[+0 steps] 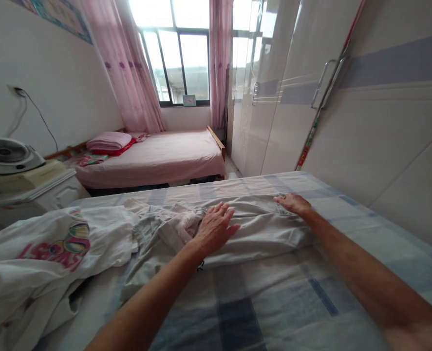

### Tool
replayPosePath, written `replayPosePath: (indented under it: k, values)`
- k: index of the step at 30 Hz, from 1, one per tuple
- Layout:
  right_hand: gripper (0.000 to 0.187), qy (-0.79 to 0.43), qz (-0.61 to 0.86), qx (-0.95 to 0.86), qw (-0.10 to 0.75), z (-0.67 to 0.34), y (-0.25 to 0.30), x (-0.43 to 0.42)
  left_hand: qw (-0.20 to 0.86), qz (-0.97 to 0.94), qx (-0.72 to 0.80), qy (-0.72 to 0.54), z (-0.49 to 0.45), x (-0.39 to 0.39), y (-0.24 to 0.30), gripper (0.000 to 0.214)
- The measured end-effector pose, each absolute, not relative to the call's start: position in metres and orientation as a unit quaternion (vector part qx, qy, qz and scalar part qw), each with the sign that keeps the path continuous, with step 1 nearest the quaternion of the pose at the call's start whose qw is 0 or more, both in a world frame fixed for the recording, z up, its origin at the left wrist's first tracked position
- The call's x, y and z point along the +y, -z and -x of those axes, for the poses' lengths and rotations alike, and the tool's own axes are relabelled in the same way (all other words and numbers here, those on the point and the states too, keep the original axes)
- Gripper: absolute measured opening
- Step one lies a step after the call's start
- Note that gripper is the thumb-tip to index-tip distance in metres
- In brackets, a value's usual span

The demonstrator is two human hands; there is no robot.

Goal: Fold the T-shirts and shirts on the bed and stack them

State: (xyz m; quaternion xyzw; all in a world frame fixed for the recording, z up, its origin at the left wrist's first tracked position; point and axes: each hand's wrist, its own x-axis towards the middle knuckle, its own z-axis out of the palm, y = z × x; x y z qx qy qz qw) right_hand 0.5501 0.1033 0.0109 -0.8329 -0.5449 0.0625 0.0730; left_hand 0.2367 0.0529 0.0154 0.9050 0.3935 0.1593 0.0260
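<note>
Light grey trousers (259,234) lie stretched across the bed, bunched up toward the left. My left hand (216,225) rests flat on them near the bunched part, its fingers extended and slightly spread. At the right end of the trousers, my right hand (293,204) pinches the far edge of the cloth between thumb and fingers. Beside my left hand is a crumpled pale pink lacy patch of fabric (186,225); whether it belongs to the trousers I cannot tell. A white T-shirt (106,229) with a pink and yellow print lies to the left, partly heaped.
The bed under my hands has a blue and white checked sheet (281,302). Tall glossy wardrobes (292,126) stand close on the right. Beyond is a second bed (172,158) with pink bedding, below a window. A fan (11,153) sits on a white cabinet (47,195) at the left.
</note>
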Motion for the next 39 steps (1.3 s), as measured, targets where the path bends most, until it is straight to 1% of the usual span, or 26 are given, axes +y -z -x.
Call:
replayPosePath:
  k: [3,5,9,11,14,18,20,23,25,30,33,35,37,39]
  values:
    - [0.028,-0.059,0.832,-0.542,0.097,-0.547,0.002,0.11,0.063,-0.9,0.41,-0.135,-0.251,0.061,0.009,0.058]
    - [0.024,-0.054,0.824,-0.55,0.125,-0.548,0.008,0.111,0.074,-0.898,0.414,-0.126,-0.253,0.061,0.023,0.059]
    - [0.034,-0.032,0.834,-0.524,0.17,-0.552,0.015,0.111,0.067,-0.902,0.405,-0.132,-0.249,0.058,0.035,0.056]
    - [0.038,-0.033,0.846,-0.506,0.166,-0.555,0.017,0.111,0.065,-0.901,0.406,-0.138,-0.249,0.059,0.036,0.057]
    - [0.041,-0.04,0.843,-0.518,0.14,-0.558,0.018,0.109,0.067,-0.898,0.413,-0.135,-0.25,0.059,0.036,0.062]
    - [0.038,-0.013,0.821,-0.554,0.134,-0.558,0.019,0.104,0.055,-0.896,0.42,-0.132,-0.252,0.058,0.036,0.058]
    - [0.033,-0.003,0.814,-0.564,0.14,-0.557,0.021,0.103,0.047,-0.896,0.421,-0.134,-0.252,0.058,0.036,0.056]
    - [0.022,0.0,0.795,-0.585,0.161,-0.554,0.024,0.104,0.044,-0.896,0.422,-0.131,-0.252,0.057,0.036,0.056]
    - [0.019,-0.004,0.792,-0.581,0.187,-0.552,0.026,0.107,0.044,-0.896,0.422,-0.13,-0.252,0.057,0.035,0.055]
    - [0.023,-0.044,0.783,-0.549,0.289,-0.555,0.025,0.111,0.05,-0.897,0.418,-0.133,-0.251,0.056,0.032,0.054]
    - [0.039,-0.094,0.725,-0.605,0.317,-0.558,0.024,0.112,0.053,-0.898,0.415,-0.137,-0.251,0.055,0.031,0.052]
    - [0.044,-0.08,0.707,-0.619,0.333,-0.558,0.025,0.112,0.055,-0.899,0.411,-0.14,-0.251,0.056,0.031,0.052]
    - [0.041,-0.038,0.72,-0.594,0.356,-0.558,0.025,0.113,0.056,-0.9,0.408,-0.142,-0.251,0.056,0.031,0.051]
    - [0.038,-0.022,0.744,-0.569,0.351,-0.559,0.026,0.115,0.055,-0.9,0.407,-0.144,-0.251,0.056,0.031,0.051]
